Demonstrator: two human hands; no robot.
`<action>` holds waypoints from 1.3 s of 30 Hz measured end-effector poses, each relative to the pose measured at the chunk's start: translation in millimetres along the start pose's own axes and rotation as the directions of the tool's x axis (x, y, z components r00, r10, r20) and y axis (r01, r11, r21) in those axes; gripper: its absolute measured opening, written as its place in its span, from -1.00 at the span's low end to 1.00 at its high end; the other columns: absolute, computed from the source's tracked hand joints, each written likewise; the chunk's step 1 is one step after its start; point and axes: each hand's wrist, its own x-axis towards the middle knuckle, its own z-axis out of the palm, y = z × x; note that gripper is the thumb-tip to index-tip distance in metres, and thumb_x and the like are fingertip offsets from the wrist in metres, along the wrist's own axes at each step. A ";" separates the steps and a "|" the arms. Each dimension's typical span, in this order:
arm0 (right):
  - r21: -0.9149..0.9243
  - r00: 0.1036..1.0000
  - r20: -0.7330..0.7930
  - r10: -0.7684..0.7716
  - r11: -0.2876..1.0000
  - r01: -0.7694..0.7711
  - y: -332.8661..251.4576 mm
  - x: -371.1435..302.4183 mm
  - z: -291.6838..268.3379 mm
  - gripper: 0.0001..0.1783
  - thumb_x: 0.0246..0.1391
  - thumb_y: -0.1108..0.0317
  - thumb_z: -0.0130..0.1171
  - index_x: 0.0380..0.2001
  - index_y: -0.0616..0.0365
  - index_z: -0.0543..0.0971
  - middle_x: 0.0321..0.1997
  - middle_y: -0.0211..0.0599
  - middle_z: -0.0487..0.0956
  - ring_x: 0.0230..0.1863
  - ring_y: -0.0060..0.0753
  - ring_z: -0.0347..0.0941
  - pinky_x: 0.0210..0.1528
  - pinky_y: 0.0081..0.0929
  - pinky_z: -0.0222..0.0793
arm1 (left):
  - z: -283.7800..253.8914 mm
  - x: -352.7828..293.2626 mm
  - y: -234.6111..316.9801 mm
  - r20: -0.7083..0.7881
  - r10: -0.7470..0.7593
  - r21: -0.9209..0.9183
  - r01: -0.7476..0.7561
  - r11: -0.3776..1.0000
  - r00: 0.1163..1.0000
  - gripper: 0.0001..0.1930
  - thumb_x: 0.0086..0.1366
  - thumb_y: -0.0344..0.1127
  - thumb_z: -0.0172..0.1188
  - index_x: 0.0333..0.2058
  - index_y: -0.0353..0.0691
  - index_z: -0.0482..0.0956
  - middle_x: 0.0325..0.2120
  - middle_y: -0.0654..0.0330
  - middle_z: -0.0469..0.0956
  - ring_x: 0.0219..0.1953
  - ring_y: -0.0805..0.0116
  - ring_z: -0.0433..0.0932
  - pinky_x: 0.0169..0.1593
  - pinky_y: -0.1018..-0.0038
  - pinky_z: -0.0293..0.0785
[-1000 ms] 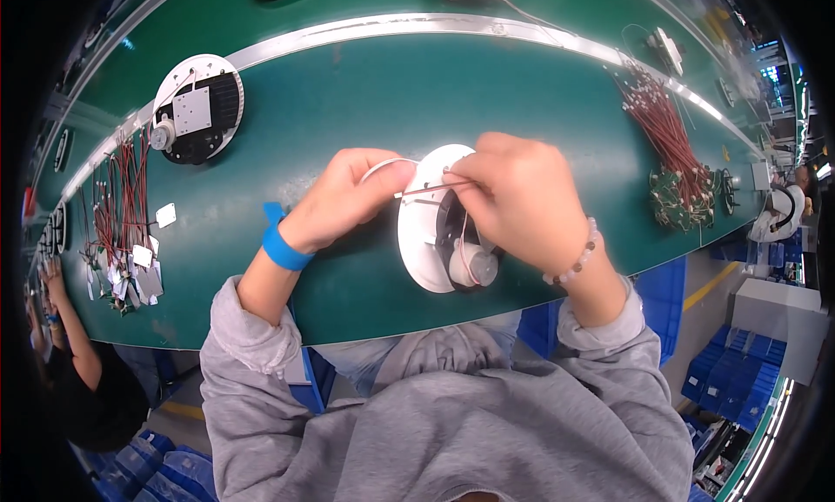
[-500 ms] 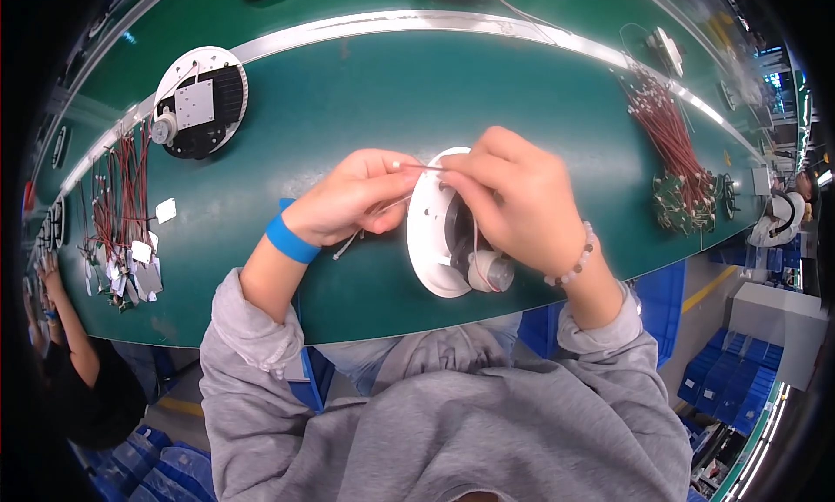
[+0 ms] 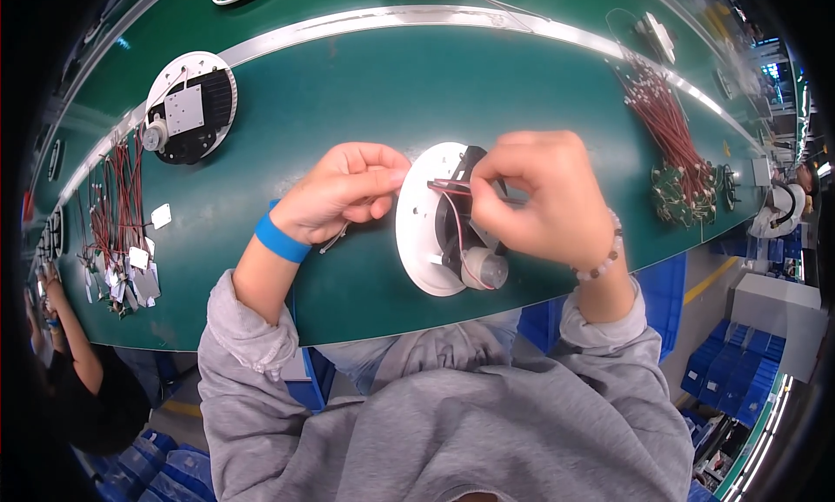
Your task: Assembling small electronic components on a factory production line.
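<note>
In front of me a round white disc with a black housing stands tilted near the table's front edge. A pale cylindrical motor sits at its lower side, with a thin red-and-white wire running up from it. My left hand is closed in a pinch at the disc's left rim; a thin white wire with a small end hangs below its fingers. My right hand, over the disc's right side, grips slim dark tweezers, their tips above the white face. Part of the housing is hidden behind this hand.
A similar disc assembly lies at the back left. Bundles of red wires with white plates lie left; more wires with green boards lie right. A metal rail crosses behind. Another person's arm is at far left.
My hands have moved apart. The right hand has shifted right and down, bringing the tweezers over the disc's face. The left hand has drawn slightly left.
</note>
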 end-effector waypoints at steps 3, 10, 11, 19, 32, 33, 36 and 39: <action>-0.041 0.999 0.045 0.023 0.999 -0.021 -5.1 2.7 -2.8 -0.96 -0.44 0.48 0.07 -0.78 0.22 0.47 -0.78 -0.26 0.38 -0.76 -0.35 0.27 -0.71 -0.53 0.14 | -1.6 -0.4 -0.5 0.013 -0.008 -0.005 0.008 1.000 1.000 -0.84 0.13 -0.37 0.06 -0.35 -0.36 0.44 -0.65 0.32 0.38 -0.68 0.75 0.25 -0.72 0.86 0.07; -0.121 0.990 0.135 0.033 0.992 -0.016 -7.4 7.6 -3.5 -0.90 -0.43 0.44 0.04 -0.84 0.21 0.44 -0.79 -0.22 0.38 -0.74 -0.22 0.31 -0.66 -0.41 0.22 | 4.3 -1.0 2.0 0.006 0.001 -0.033 0.000 0.999 1.000 -0.80 0.14 -0.41 0.04 -0.28 -0.39 0.44 -0.65 0.32 0.39 -0.67 0.73 0.27 -0.73 0.86 0.10; -0.120 0.990 0.136 0.032 0.993 -0.016 -7.3 9.1 -2.5 -0.90 -0.43 0.44 0.04 -0.84 0.21 0.44 -0.79 -0.22 0.38 -0.74 -0.22 0.31 -0.66 -0.41 0.22 | 3.9 -1.1 2.1 0.016 0.001 -0.035 -0.001 0.999 1.000 -0.79 0.14 -0.42 0.03 -0.26 -0.40 0.44 -0.65 0.31 0.40 -0.66 0.73 0.28 -0.72 0.86 0.11; -0.280 0.976 0.217 -0.036 0.955 0.098 -8.8 11.0 9.3 -0.94 -0.32 0.44 0.08 -0.74 0.17 0.48 -0.74 -0.32 0.35 -0.68 -0.27 0.30 -0.66 -0.42 0.19 | -3.1 -2.7 1.4 0.080 -0.009 -0.010 0.010 1.000 0.997 -0.77 0.15 -0.41 0.02 -0.25 -0.43 0.44 -0.62 0.27 0.42 -0.66 0.69 0.29 -0.69 0.82 0.17; -0.288 0.982 0.183 -0.054 0.952 0.106 -7.7 7.4 11.3 -0.95 -0.30 0.44 0.13 -0.69 0.17 0.51 -0.68 -0.30 0.35 -0.67 -0.26 0.31 -0.64 -0.43 0.21 | -11.9 -9.7 12.7 0.047 0.045 0.215 -0.054 0.975 0.998 -0.78 0.13 -0.46 0.03 -0.23 -0.42 0.43 -0.43 0.14 0.51 -0.40 0.52 0.48 -0.39 0.68 0.43; -0.287 0.980 0.188 -0.060 0.951 0.113 -6.1 7.7 12.0 -0.95 -0.30 0.44 0.13 -0.69 0.17 0.51 -0.68 -0.30 0.35 -0.67 -0.26 0.31 -0.64 -0.43 0.21 | -12.9 -9.9 12.1 0.042 0.051 0.213 -0.059 0.975 0.998 -0.78 0.13 -0.46 0.03 -0.23 -0.42 0.43 -0.43 0.14 0.51 -0.40 0.52 0.48 -0.39 0.68 0.43; -0.262 0.979 0.195 -0.054 0.959 0.105 -5.7 7.5 11.5 -0.98 -0.31 0.47 0.14 -0.66 0.17 0.53 -0.68 -0.29 0.35 -0.67 -0.26 0.31 -0.64 -0.42 0.19 | -8.8 -15.4 17.0 -0.056 0.294 0.480 -0.233 0.846 0.954 -0.80 0.09 -0.44 0.08 -0.27 -0.36 0.46 -0.42 0.19 0.51 -0.35 0.53 0.46 -0.27 0.63 0.40; -0.262 0.980 0.194 -0.052 0.960 0.103 -7.2 7.0 12.8 -0.98 -0.31 0.47 0.14 -0.67 0.17 0.53 -0.68 -0.29 0.35 -0.66 -0.26 0.31 -0.65 -0.42 0.19 | -10.3 -16.0 14.7 0.065 0.382 0.531 -0.356 0.769 0.922 -0.77 0.05 -0.51 0.09 -0.25 -0.38 0.44 -0.40 0.18 0.49 -0.33 0.50 0.45 -0.22 0.61 0.39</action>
